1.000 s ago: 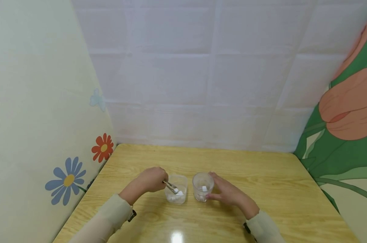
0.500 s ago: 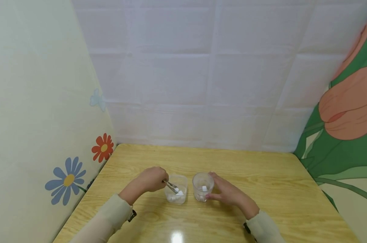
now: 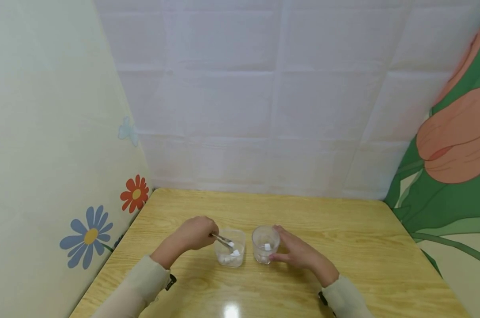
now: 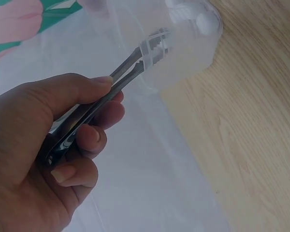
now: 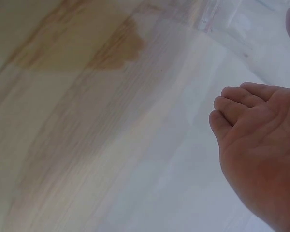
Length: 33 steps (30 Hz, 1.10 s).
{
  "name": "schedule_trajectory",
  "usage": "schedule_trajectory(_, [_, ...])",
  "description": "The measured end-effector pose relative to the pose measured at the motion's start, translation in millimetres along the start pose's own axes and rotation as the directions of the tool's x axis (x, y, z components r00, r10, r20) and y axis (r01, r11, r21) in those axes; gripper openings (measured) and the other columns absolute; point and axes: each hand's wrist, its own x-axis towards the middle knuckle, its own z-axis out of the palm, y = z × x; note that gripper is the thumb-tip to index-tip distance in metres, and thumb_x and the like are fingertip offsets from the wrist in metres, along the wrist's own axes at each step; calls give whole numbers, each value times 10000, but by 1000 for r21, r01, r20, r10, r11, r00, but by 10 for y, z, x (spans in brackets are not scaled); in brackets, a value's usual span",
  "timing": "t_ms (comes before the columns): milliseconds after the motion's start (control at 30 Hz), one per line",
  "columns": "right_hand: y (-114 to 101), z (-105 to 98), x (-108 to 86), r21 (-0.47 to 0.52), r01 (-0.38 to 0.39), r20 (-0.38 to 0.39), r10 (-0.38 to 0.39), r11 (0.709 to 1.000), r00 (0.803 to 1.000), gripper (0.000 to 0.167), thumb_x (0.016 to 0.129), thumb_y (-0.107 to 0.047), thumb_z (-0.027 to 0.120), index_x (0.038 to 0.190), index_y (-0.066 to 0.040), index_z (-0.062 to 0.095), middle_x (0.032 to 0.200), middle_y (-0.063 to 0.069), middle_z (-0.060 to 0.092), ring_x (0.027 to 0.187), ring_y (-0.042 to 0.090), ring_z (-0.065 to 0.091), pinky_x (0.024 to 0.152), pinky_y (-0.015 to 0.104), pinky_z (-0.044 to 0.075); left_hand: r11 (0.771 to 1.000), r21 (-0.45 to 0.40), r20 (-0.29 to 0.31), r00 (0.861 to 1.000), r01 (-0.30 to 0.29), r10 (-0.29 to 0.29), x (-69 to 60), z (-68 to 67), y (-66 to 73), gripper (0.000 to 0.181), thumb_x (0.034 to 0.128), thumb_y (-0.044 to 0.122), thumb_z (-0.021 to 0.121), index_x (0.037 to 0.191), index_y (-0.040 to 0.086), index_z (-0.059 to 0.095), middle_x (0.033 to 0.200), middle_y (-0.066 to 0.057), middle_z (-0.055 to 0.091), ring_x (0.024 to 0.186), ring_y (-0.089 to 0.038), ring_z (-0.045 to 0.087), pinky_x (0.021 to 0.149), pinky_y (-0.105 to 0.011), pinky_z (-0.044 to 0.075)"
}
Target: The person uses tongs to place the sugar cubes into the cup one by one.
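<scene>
In the head view my left hand (image 3: pixel 198 232) grips small metal tongs (image 4: pixel 99 99). Their serrated tips are inside a clear square plastic container (image 3: pixel 220 240), beside two white cubes (image 3: pixel 235 253); whether they pinch one I cannot tell. In the left wrist view the tips show through the container wall, slightly apart, with white lumps (image 4: pixel 208 22) beyond them. A clear drinking glass (image 3: pixel 259 256) stands upright just right of the container. One white cube shows in it. My right hand (image 3: pixel 297 251) holds the glass by its right side, thumb in front and fingers behind.
The wooden table (image 3: pixel 335 229) reaches back to a white cloth wall (image 3: pixel 271 110). Printed fabric with flowers hangs at the left (image 3: pixel 49 154) and right (image 3: pixel 458 198) sides. A bright light reflection lies on the table's front part.
My left hand has shifted slightly up and to the left with the tongs. The tong tips have moved a little among the cubes. The right hand and glass stay put.
</scene>
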Motion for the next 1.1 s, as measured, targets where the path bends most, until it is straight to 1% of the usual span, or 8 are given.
schedule_trajectory(200, [-2, -1, 1, 1, -3, -1, 3, 1000, 1000, 1005, 896, -485, 726, 1574, 62, 225, 1607, 310, 216, 1470, 487, 259, 1170, 613, 220, 1000, -3, -11, 1000, 9, -9, -15, -55, 14, 180, 928, 88, 702, 781, 179, 755, 738, 90, 650, 577, -33, 445, 560, -248, 411])
schedule_trajectory(300, [2, 1, 1, -3, 0, 1, 0, 1000, 1000, 1007, 896, -488, 724, 1571, 69, 226, 1606, 313, 217, 1469, 489, 259, 1170, 612, 220, 1000, -5, -19, 1000, 1, -1, -22, -89, 28, 191, 923, 73, 700, 765, 171, 745, 720, 85, 640, 572, -40, 437, 557, -253, 407])
schedule_trajectory(433, [6, 3, 1, -8, 4, 1, -4, 1000, 1000, 1010, 897, -493, 721, 1567, 78, 225, 1606, 313, 219, 1469, 487, 261, 1170, 610, 222, 1000, -3, -30, 1000, -4, 4, -31, -120, 29, 171, 916, 66, 708, 780, 157, 756, 736, 68, 659, 579, -36, 456, 562, -248, 422])
schedule_trajectory(533, [7, 3, 3, -5, 4, -2, -4, 1000, 1000, 1005, 898, -487, 723, 1566, 78, 229, 1605, 312, 224, 1468, 487, 265, 1170, 610, 224, 1000, -2, -38, 999, 0, 0, -37, -131, 21, 162, 913, 70, 715, 789, 164, 759, 751, 66, 666, 581, -35, 460, 558, -244, 419])
schedule_trajectory(733, [2, 2, 5, -5, 2, -3, -2, 1000, 1000, 999, 899, -488, 722, 1567, 73, 236, 1606, 307, 231, 1469, 482, 265, 1171, 607, 227, 1000, -9, -54, 999, -1, 1, -49, -129, 10, 168, 914, 80, 710, 790, 183, 760, 754, 80, 669, 558, -22, 430, 547, -233, 397])
schedule_trajectory(933, [3, 8, 7, -8, 1, -3, -1, 1000, 1000, 1007, 897, -503, 717, 1569, 70, 233, 1610, 299, 225, 1473, 473, 265, 1173, 601, 226, 1000, -13, -75, 997, -12, 11, -57, -126, 13, 148, 916, 84, 716, 817, 177, 775, 785, 65, 696, 566, 1, 450, 560, -224, 416])
schedule_trajectory(1100, [14, 13, 10, -10, 4, -3, -4, 1000, 1000, 1013, 896, -502, 717, 1570, 71, 225, 1610, 301, 222, 1473, 472, 267, 1174, 597, 228, 1000, -4, -85, 996, -23, 23, -59, -140, 24, 118, 921, 101, 726, 837, 166, 778, 774, 66, 680, 569, 1, 447, 558, -221, 410])
